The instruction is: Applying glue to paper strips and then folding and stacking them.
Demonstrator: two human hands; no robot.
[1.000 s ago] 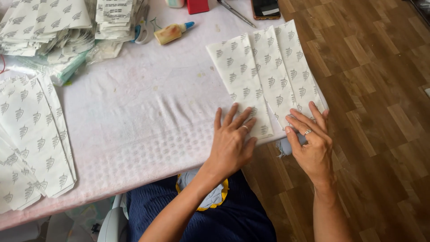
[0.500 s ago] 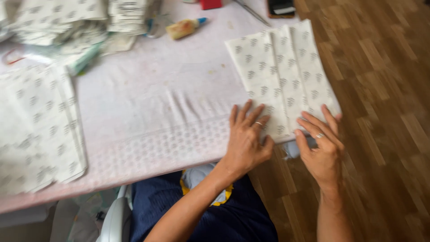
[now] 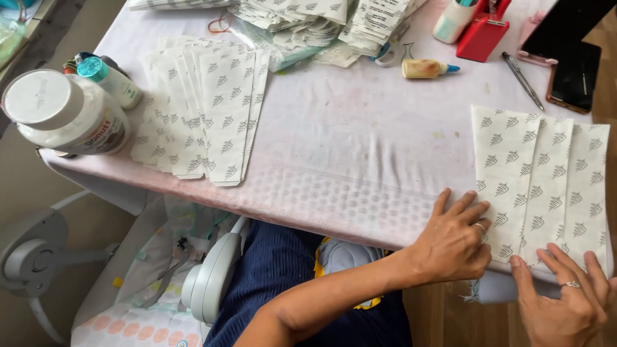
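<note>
My left hand [image 3: 455, 239] lies flat with spread fingers on the near edge of the table, its fingertips touching the left one of three overlapping white paper bags [image 3: 538, 181] printed with small grey leaf marks. My right hand [image 3: 571, 301] rests on the near ends of the middle and right bags, fingers spread, a ring on one finger. Neither hand grips anything. A second fanned row of the same bags [image 3: 204, 114] lies at the table's left.
The white cloth-covered table [image 3: 347, 148] also carries a large white jar [image 3: 61, 115], a small bottle with a teal cap [image 3: 109, 78], a glue bottle [image 3: 425, 68], piles of folded bags [image 3: 315, 22], a red tape dispenser [image 3: 483, 32], a pen [image 3: 522, 80], and two phones [image 3: 572, 48].
The view has swung left, bringing the jar and left row of bags into sight. Both hands stay on the near ends of the three bags, shifted slightly.
</note>
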